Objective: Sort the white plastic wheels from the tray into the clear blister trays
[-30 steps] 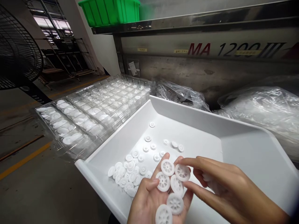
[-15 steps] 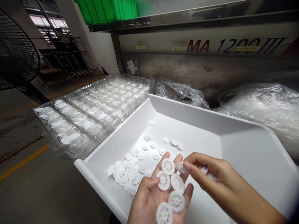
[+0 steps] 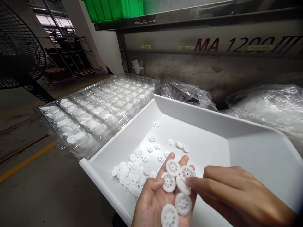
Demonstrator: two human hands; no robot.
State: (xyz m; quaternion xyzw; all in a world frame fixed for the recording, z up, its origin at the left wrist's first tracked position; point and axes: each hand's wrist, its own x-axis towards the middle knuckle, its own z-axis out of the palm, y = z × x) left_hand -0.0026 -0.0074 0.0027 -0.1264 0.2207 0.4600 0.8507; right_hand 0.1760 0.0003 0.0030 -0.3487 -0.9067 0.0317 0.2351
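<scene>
Left hand (image 3: 155, 203) palm up over the bin (image 3: 201, 134), fingers half spread and cradling six white wheels (image 3: 183, 204), thumb laid on the edge of one. Wheels are spoked, flat faces mostly up; two at upper right of the palm overlap, lowest one sits near the wrist, at the frame's bottom edge. Right hand (image 3: 236, 189) beside it, back of hand up. One fingertip touches the upper-right wheel (image 3: 187, 171); can't tell if thumb and finger pinch it. Other right fingers curl underneath, hidden; can't tell whether they grasp anything.

Bin is pale grey, with raised walls. Loose wheels (image 3: 127, 182) lie in it: heap along its left side, partly behind the left hand, plus several scattered singly farther back. Right part of bin floor is bare.

Left of bin, just beside its wall: clear tray (image 3: 53, 132), divided into rows of compartments with white pieces inside. Behind bin: crumpled clear film (image 3: 189, 93), and at right a plastic bag (image 3: 276, 104), contents unclear. Machine (image 3: 177, 67) at the back reads "MA 1200 III", with yellow labels on it. Green crate (image 3: 113, 11) on ledge above. Black fan (image 3: 21, 47) at far left, yellow line (image 3: 28, 160) on the floor (image 3: 47, 192) below.
</scene>
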